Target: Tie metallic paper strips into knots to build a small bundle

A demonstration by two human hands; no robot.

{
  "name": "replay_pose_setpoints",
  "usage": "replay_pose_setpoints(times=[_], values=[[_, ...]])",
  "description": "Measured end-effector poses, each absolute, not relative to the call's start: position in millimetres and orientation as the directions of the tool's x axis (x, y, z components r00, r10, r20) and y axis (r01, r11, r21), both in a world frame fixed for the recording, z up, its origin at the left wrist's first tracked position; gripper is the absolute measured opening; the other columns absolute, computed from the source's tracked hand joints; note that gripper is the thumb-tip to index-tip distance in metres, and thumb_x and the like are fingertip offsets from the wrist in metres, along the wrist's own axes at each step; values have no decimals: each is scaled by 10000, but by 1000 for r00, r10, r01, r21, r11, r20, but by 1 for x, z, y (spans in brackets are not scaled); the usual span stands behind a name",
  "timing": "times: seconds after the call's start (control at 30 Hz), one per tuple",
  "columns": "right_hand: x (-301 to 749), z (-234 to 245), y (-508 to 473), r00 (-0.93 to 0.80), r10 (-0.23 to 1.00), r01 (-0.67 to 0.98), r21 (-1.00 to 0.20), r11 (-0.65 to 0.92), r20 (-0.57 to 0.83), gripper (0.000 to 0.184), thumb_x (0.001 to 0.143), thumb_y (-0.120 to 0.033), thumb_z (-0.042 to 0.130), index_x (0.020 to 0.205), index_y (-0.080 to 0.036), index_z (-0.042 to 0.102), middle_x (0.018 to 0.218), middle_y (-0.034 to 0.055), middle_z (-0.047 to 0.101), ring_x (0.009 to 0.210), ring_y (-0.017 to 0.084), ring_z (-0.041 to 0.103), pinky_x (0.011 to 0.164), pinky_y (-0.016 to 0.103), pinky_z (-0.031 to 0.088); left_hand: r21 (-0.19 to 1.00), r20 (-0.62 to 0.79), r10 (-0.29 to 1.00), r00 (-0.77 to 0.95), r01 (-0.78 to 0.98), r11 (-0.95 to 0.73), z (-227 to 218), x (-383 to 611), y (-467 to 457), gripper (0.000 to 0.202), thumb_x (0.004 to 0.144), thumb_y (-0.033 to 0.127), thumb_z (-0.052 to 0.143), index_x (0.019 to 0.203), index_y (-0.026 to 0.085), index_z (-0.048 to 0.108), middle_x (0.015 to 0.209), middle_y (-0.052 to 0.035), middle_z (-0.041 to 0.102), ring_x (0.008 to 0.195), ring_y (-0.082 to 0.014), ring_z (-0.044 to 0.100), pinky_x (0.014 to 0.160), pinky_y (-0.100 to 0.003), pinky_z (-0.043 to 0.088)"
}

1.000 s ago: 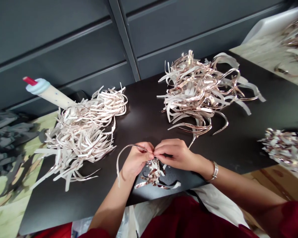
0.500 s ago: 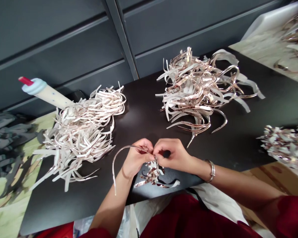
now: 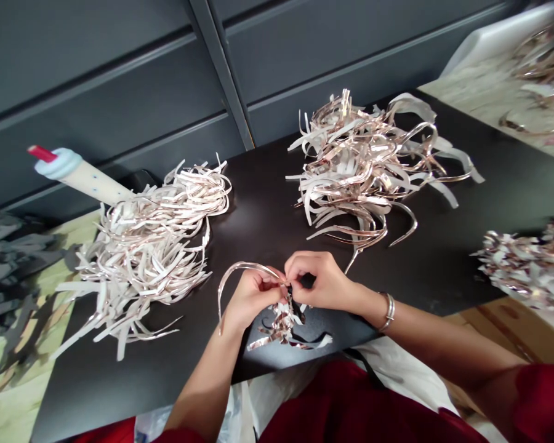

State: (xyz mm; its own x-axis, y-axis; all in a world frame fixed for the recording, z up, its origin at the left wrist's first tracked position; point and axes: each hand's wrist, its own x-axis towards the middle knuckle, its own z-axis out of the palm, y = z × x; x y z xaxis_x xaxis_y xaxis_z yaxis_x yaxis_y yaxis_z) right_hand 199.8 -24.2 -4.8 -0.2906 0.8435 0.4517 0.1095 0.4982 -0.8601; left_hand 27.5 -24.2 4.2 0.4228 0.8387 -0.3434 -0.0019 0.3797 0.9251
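Note:
Over the front of a black table [image 3: 268, 215], my left hand [image 3: 252, 295] pinches a long curved shiny strip [image 3: 240, 271] that arcs out to the left and hangs down. My right hand [image 3: 316, 280], with a metal bracelet [image 3: 388, 311] on its wrist, pinches the same strip's end, fingertips touching those of the left. Just below both hands lies a small heap of shiny scraps [image 3: 281, 323] with a dark curled piece.
A pile of pale strips [image 3: 152, 240] lies at the left, with a white bottle with a red tip [image 3: 69, 169] behind it. A rose-gold strip pile [image 3: 364, 163] sits at the back right. More shiny scraps [image 3: 526, 264] lie at the right edge. A dark panelled wall stands behind.
Both hands have stayed pinched together on the strip. The strip's free end has swung slightly, and the view has shifted a little.

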Motion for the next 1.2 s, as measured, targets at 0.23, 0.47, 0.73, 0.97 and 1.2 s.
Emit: replay_pose_setpoints(times=[0.23,0.47,0.73,0.97,1.2], values=[[204,-8,-19,-344,922,-68,-985,161,175,95,756,-196,569,673,-151,570,683,26,618,600,118,581,534,220,463,953,-295,873,389,182,241,7,30,-28,93,679,198,637,635,127,598,552,21,582,466,-87,537,482,-188,417],[196,-14,-23,-321,766,191,-754,629,557,108,817,-262,652,868,-181,601,827,44,626,740,141,583,684,265,510,768,50,954,295,600,-225,8,31,-29,339,804,292,559,496,153,526,423,25,504,418,-75,442,444,-186,311],[197,-19,-25,-389,523,361,-397,844,759,146,866,-61,503,914,-166,594,1003,107,645,1005,208,585,831,347,536,927,-107,953,282,376,-7,11,34,-35,342,834,378,553,566,167,571,490,0,605,419,-117,583,443,-195,429],[197,-18,-27,-236,756,228,-721,654,610,94,916,-125,454,857,-192,484,936,70,701,880,159,687,713,268,565,965,-219,937,272,202,166,10,36,-37,357,780,444,613,595,139,616,500,-14,609,433,-120,585,470,-212,474],[198,-18,-28,-244,759,247,-719,650,603,66,920,-152,440,904,-206,475,851,64,688,831,169,685,702,285,553,901,-110,936,335,431,-49,9,24,-28,193,823,302,560,827,146,673,558,5,644,467,-91,525,505,-188,421]])
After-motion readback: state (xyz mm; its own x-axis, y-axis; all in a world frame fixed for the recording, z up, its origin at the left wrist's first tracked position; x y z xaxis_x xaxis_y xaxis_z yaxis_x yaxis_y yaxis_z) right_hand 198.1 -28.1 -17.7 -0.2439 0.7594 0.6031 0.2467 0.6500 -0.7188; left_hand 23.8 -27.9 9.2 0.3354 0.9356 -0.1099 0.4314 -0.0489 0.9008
